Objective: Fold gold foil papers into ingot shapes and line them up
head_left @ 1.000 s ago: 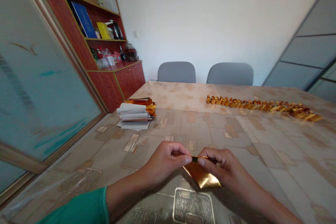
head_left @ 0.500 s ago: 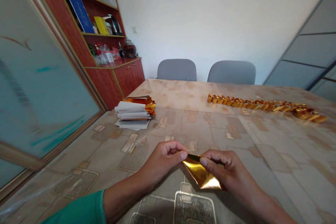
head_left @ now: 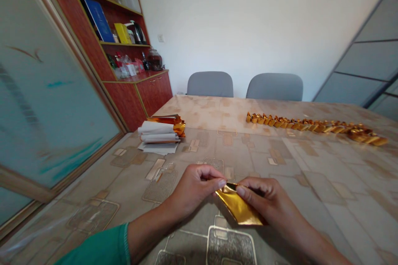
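Note:
A folded piece of gold foil paper [head_left: 241, 208] is held between both hands, above the near part of the table. My left hand [head_left: 199, 186] pinches its upper left corner between thumb and forefinger. Along the upper edge, my right hand [head_left: 264, 198] grips the paper with the thumb on the near face and the fingers behind, mostly hidden. Farther left lies a stack of paper sheets [head_left: 158, 132], white on one side and gold on the other. A long row of folded gold paper pieces [head_left: 298, 124] stretches across the far right of the table.
A patterned cloth covers the table [head_left: 199, 232]. Two grey chairs [head_left: 209, 84] stand at its far side before a white wall. At the left are a red-brown cabinet [head_left: 124, 99] with bottles and boxes on its shelves, and a frosted glass door [head_left: 49, 91].
My left thumb and fingers have shifted slightly right along the upper edge, and the foil's corner there is now bent over. The right hand stays nearly still. The view has tilted slightly.

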A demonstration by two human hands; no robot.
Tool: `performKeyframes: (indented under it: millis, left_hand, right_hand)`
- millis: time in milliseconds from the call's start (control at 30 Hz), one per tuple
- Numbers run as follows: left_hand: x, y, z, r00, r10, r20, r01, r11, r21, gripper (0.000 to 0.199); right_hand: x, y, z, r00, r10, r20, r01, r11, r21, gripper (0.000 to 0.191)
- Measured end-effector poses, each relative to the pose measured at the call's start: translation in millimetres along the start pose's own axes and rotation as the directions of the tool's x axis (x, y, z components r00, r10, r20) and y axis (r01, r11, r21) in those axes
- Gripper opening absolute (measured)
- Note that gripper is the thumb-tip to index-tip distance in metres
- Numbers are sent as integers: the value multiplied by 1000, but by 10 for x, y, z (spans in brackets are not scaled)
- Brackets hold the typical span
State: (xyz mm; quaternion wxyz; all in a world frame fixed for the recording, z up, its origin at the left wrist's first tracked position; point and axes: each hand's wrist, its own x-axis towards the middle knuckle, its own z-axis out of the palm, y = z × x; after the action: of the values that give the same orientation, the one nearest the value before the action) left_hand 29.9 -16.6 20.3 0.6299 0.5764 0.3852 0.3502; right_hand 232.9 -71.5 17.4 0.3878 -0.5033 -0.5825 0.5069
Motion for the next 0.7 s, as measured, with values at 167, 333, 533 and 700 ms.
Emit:
performKeyframes:
  millis: [167,333,533,700]
  left_hand:
    - [-74,-17,51,988,-104,111,130,955,-266,41]
    - [-103,-86,156,999,-37,6,37,971,-236,28]
    - [-55,-92,148,999,14,-47,-22,986,-164,24]
    - [-72,-137,173,999,30,9,-26,944,-328,29]
  right_hand:
    - [2,18,-37,996,-7,-84,13,998,65,43]
    - [-6,-24,5,989,-71,-126,71,997,-6,41]
    - [-11,-55,32,988,-84,-127,79,996,-47,38]
    - [-5,-29,25,985,-17,-170,22,999,25,43]
